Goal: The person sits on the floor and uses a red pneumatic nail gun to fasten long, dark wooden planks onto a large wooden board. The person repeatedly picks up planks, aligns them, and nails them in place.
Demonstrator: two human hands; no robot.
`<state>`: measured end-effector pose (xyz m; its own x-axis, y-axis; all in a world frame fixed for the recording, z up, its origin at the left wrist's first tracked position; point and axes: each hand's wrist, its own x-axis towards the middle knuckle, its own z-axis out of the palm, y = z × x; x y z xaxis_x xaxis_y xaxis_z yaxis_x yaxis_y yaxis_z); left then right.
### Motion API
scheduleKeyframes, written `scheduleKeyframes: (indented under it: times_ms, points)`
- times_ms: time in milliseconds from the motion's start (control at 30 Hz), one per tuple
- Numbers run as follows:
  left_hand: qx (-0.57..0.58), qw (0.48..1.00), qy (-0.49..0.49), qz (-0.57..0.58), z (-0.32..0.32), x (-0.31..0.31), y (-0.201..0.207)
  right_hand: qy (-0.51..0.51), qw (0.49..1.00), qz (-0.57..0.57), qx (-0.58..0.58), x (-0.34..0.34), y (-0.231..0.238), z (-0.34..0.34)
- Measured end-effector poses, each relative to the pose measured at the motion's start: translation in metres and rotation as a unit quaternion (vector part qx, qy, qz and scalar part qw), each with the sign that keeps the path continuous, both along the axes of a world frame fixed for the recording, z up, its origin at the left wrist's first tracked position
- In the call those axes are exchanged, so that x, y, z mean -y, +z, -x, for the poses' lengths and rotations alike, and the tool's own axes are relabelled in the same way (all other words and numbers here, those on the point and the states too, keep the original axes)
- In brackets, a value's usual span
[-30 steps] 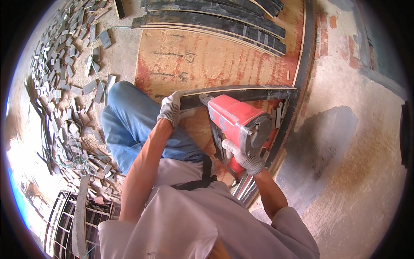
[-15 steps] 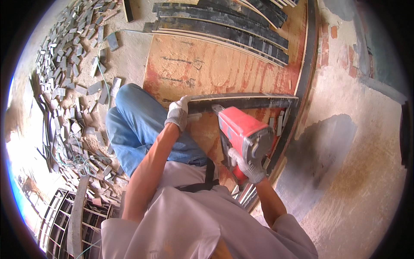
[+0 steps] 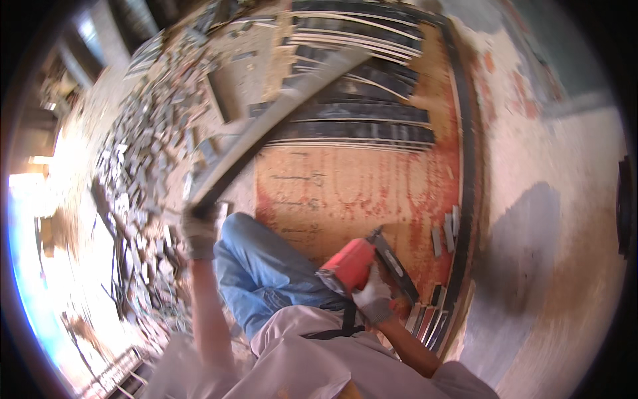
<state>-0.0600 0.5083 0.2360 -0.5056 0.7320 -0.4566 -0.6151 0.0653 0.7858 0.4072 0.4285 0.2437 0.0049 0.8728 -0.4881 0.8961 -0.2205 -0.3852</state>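
Note:
My left hand (image 3: 199, 234), in a knitted glove and blurred by motion, is closed round one end of a long dark wooden strip (image 3: 287, 106). The strip slants up and to the right, its far end over a row of black-faced strips (image 3: 359, 130). In my gloved right hand (image 3: 375, 296) is the handle of a red nail gun (image 3: 349, 263). Its nose points up and away, over the lower part of a red-stained plywood board (image 3: 359, 186). A slim dark magazine runs from the nose toward the lower right.
Several short grey wood blocks (image 3: 436, 241) lie near the board's right edge, beside a dark border strip (image 3: 465, 199). Offcuts (image 3: 149, 143) cover the floor at left. My bent leg in jeans (image 3: 266, 256) rests beside the board. A stained wall or floor surface (image 3: 531, 159) is at right.
My left hand has swung left, lifting the strip off the board to a slant. The nail gun has moved away from the strip, toward my body. The view has shifted too.

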Motion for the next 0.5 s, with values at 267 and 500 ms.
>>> scheduleKeyframes:
  times_ms: [267,500]
  points:
    - [-0.193,0.971,-0.106,0.092,0.064,-0.062,-0.078,0.052,0.98,-0.152,-0.121,-0.1,0.001,-0.013]
    - [-0.588,0.763,-0.249,0.099,-0.056,-0.172,-0.075,-0.069,0.885,-0.45,0.096,-0.342,-0.049,-0.106]
